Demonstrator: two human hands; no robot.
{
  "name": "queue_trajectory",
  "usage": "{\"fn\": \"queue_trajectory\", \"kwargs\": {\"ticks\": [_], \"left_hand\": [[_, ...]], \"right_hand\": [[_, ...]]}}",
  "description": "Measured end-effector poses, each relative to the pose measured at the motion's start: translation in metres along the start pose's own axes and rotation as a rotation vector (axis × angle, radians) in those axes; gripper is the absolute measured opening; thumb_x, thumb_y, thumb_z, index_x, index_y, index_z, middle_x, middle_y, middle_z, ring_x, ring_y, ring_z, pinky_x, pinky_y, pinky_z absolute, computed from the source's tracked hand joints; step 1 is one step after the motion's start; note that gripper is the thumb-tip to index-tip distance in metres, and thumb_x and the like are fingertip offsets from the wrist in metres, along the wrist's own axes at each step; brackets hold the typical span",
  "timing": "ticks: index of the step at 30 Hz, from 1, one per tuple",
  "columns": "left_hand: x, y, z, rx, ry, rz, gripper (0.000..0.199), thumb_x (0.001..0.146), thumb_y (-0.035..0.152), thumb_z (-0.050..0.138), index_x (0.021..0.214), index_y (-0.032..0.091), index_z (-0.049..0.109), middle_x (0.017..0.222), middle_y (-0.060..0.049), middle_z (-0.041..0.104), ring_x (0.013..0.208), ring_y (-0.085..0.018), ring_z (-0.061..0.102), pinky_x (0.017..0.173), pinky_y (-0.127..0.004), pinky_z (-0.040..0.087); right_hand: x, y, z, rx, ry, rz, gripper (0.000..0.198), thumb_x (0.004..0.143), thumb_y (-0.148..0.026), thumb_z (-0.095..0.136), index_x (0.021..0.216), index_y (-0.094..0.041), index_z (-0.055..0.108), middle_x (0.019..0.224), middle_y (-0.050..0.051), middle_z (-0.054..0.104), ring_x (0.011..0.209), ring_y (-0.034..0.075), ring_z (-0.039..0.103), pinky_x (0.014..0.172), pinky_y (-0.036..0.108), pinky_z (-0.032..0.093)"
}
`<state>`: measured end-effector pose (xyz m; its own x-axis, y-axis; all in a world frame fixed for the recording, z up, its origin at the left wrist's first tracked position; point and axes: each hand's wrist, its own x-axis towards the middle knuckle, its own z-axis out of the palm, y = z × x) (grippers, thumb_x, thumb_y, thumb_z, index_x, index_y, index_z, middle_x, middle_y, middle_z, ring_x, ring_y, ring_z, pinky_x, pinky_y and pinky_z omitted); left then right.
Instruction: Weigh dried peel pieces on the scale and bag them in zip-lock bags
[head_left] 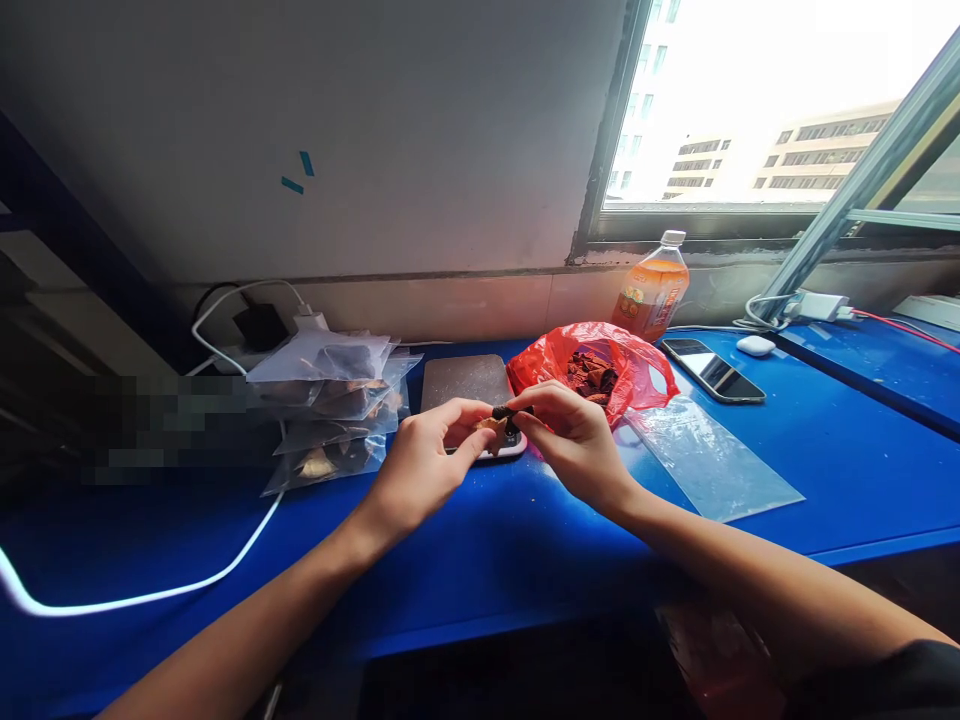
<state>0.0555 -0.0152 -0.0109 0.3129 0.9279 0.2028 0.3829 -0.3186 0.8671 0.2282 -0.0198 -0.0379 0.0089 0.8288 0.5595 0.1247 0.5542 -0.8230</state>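
Between the fingertips of both hands is a small dried piece (491, 424), dark on top and tan below; its exact kind is unclear. My left hand (435, 450) pinches it from the left, and my right hand (574, 440) grips its dark end from the right. Both hands hover over the front edge of a flat digital scale (465, 380), partly covering it. Just beyond my right hand sits an open red plastic bag (544, 355) with dark brown dried pieces (592, 375) inside.
Several filled clear zip bags (330, 400) are stacked at left, beside a white cable (247, 560). A flat clear bag (720, 460) lies at right, near a phone (714, 370) and white earbud case (756, 346). An orange drink bottle (652, 290) stands behind the red bag.
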Motion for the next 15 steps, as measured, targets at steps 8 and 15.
{"fn": "queue_trajectory", "kwargs": {"ticks": [8, 15], "left_hand": [[0.01, -0.022, -0.001, 0.04, 0.175, 0.145, 0.021, 0.079, 0.034, 0.066, 0.091, 0.017, 0.067, 0.09, -0.007, 0.07, 0.077, -0.021, 0.069, 0.072, -0.034, 0.056], [0.01, -0.02, 0.001, -0.112, 0.115, 0.131, 0.026, 0.075, 0.039, 0.07, 0.09, 0.019, 0.064, 0.101, -0.006, 0.066, 0.083, -0.019, 0.067, 0.072, -0.031, 0.056]], "right_hand": [[0.001, 0.003, -0.001, 0.014, -0.048, 0.18, 0.016, 0.08, -0.028, 0.063, 0.089, -0.017, 0.069, 0.089, 0.006, 0.07, 0.078, 0.015, 0.064, 0.068, 0.027, 0.051], [-0.002, 0.002, 0.004, 0.224, -0.111, 0.193, 0.017, 0.08, -0.028, 0.062, 0.096, -0.019, 0.063, 0.087, 0.003, 0.071, 0.079, 0.014, 0.067, 0.071, 0.027, 0.053]]}}
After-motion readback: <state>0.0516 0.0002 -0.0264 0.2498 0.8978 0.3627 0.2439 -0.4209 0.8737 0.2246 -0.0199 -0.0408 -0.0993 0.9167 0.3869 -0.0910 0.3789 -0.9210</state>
